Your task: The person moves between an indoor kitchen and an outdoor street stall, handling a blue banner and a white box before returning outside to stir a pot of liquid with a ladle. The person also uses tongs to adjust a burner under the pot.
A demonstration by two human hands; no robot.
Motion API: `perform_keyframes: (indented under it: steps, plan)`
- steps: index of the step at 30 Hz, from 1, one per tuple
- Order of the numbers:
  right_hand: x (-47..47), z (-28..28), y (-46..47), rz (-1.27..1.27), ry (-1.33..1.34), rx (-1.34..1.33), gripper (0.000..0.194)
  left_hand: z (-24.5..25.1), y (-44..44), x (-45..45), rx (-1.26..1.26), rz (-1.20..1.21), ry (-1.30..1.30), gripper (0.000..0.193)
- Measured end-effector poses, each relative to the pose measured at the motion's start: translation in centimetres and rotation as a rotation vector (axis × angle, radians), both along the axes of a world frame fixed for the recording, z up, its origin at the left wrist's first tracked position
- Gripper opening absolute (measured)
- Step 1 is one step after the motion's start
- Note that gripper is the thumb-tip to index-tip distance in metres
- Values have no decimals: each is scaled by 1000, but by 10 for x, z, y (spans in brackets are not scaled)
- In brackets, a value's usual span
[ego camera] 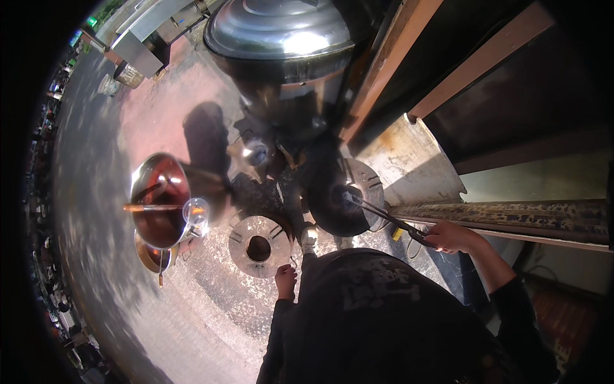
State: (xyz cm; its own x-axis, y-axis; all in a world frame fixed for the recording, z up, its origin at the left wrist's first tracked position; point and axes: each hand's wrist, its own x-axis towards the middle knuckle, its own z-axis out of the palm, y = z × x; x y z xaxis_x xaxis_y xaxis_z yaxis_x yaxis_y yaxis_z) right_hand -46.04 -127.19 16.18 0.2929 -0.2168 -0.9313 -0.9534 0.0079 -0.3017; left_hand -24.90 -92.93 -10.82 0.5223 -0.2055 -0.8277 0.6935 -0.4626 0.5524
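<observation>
My right hand (450, 237) grips the dark handle end of long metal tongs (383, 213). The far tips of the tongs reach into the centre hole of a round, drum-like stove (369, 185), around something pale that is too small to tell. My left hand (286, 276) hangs with curled fingers and holds nothing that I can see. Just beyond it stands a second round stove (242, 245) with a dark hole in its top.
A large metal pot with a domed lid (283, 29) stands at the top. Left are a deep metal pot (160, 192) of reddish liquid and a clear ladle or cup (195, 211). A curved metal sheet (412, 158) and a long beam (503, 216) lie right. Two buckets (128, 75) stand farther off.
</observation>
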Motion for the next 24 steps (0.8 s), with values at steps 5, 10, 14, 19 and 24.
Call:
perform_keyframes:
  steps: [5,10,14,19,24]
  plan:
    - [-24,62,11,-351,4,88,26,-15,3,9,-87,20,9,20]
    - [-20,102,21,-440,-353,229,31,-27,10,17,-68,9,13,21]
    - [21,88,19,-446,-357,295,54,-24,19,17,-4,56,-66,20]
    - [119,16,20,-393,-344,343,34,-28,49,20,28,99,-137,22]
    - [217,-42,34,-368,-335,226,23,-40,88,15,100,118,-139,22]
